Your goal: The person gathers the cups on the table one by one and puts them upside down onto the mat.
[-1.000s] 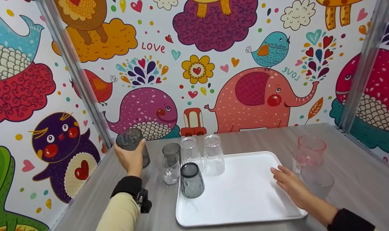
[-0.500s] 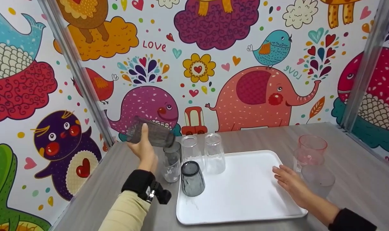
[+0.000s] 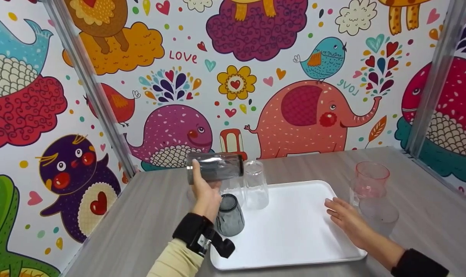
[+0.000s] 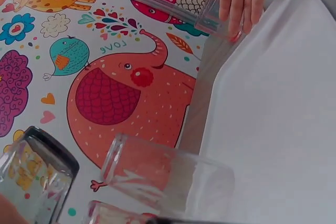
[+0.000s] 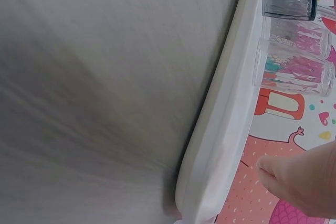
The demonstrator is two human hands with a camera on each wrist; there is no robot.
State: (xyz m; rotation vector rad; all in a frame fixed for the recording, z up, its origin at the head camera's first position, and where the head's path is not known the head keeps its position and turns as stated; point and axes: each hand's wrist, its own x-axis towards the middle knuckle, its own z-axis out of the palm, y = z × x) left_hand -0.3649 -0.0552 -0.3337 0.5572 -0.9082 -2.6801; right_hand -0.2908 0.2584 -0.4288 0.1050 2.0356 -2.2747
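My left hand (image 3: 207,196) grips a smoky grey drinking glass (image 3: 217,166), lying on its side in the air above the left group of glasses. Its dark base points right; the left wrist view shows part of this grey glass (image 4: 39,177) at the lower left. Upside down on the white tray (image 3: 294,227) stand a shorter grey glass (image 3: 231,219) and a clear tall glass (image 3: 256,188). Another clear glass (image 3: 233,188) is partly hidden behind my left hand. Over the tray's right edge, my right hand (image 3: 350,221) hovers with fingers straight, holding nothing.
Right of the tray stand a pink-rimmed glass (image 3: 372,179) and a frosted clear glass (image 3: 379,215), close beside my right hand. A patterned wall (image 3: 294,69) bounds the grey wood-look table (image 3: 140,231) at the back, with metal posts at both corners.
My left hand has carried the grey glass rightward from the table's left side, turning it from roughly upright to lying sideways. My right hand stays in place.
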